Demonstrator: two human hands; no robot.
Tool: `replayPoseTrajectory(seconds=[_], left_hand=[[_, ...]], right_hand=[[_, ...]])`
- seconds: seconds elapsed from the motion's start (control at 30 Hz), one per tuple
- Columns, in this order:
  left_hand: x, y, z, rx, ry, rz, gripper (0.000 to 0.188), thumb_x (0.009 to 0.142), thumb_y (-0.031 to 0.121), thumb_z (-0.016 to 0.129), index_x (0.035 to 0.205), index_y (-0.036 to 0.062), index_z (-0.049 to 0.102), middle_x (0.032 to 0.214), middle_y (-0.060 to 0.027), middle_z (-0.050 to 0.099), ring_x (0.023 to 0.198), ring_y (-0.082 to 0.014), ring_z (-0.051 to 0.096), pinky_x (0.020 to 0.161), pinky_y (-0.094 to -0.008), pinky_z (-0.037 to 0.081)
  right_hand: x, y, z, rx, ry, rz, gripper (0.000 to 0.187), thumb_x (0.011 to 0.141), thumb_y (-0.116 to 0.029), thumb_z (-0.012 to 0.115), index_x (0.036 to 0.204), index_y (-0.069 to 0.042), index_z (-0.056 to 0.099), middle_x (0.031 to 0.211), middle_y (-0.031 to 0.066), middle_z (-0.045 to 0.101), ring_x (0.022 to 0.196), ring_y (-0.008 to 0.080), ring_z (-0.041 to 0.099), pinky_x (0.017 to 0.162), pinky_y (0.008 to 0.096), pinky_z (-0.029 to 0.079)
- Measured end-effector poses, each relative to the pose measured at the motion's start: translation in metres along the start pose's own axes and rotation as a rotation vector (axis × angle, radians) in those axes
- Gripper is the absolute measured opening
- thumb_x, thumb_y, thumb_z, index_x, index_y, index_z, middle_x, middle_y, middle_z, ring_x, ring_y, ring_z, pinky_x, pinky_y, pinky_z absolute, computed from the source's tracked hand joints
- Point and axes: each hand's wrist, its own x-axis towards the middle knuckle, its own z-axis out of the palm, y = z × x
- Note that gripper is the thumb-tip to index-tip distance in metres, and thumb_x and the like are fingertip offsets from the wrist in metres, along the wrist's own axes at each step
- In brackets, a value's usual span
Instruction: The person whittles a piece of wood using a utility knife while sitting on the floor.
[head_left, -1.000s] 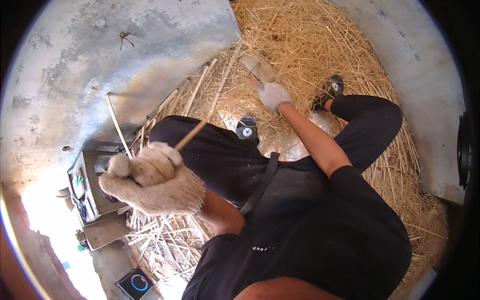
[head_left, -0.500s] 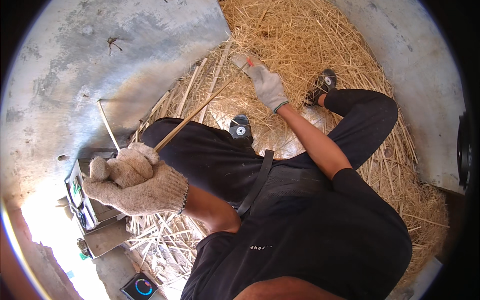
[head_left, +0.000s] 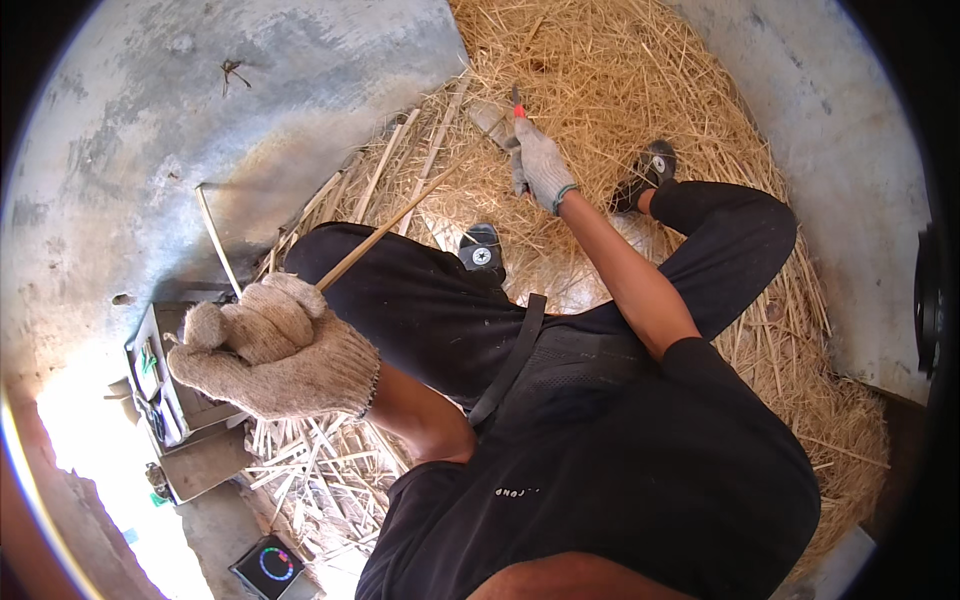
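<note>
Clearly, the person sits on a heap of dry yellow straw [head_left: 640, 90] and holds one long thin pale bamboo strip [head_left: 385, 228] between both gloved hands. The left hand [head_left: 270, 350], in a thick knitted off-white work glove, is closed in a fist around the near end of the strip, low and to the left, just beside the left thigh in black trousers [head_left: 420, 300]. From this fist the strip runs up and to the right, so its long axis goes diagonally away from the body toward the right hand [head_left: 540, 165]. The right hand, in a similar grey knitted glove, is stretched out far from the body and closed around a knife with a red detail on its handle [head_left: 505, 115]; the grey blade seems to meet the far part of the strip, but the exact contact point is too small to tell. The left hand is therefore the nearer one to the camera, and the right hand is at the far end. More split pale bamboo strips [head_left: 310, 470] lie on the grey concrete floor [head_left: 200, 120] below the left hand, near a flat metal box with small tools [head_left: 165, 380].
</note>
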Motion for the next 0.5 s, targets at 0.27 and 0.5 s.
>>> replayPoseTrajectory(seconds=[0.27, 0.5], left_hand=[[0.002, -0.002, -0.013, -0.186, -0.562, -0.026, 0.054, 0.108, 0.041, 0.027, 0.088, 0.0035, 0.061, 0.043, 0.0047, 0.033, 0.032, -0.0091, 0.033, 0.032, -0.0299, 0.04], [-0.007, -0.016, -0.021, -0.237, -0.66, -0.113, 0.063, 0.108, 0.043, 0.017, 0.085, 0.0041, 0.061, 0.046, 0.0023, 0.037, 0.035, -0.0134, 0.032, 0.033, -0.0329, 0.038]], right_hand=[[-0.168, -0.059, 0.058, -0.826, -0.387, -1.019, 0.038, 0.1, -0.036, 0.053, 0.115, -0.002, 0.06, 0.072, 0.0221, 0.062, 0.064, 0.0367, 0.065, 0.056, 0.0455, 0.049], [-0.14, -0.02, 0.029, -1.048, -0.324, -0.505, 0.039, 0.102, -0.036, 0.042, 0.107, -0.005, 0.065, 0.081, 0.022, 0.067, 0.075, 0.0425, 0.066, 0.064, 0.0471, 0.055]])
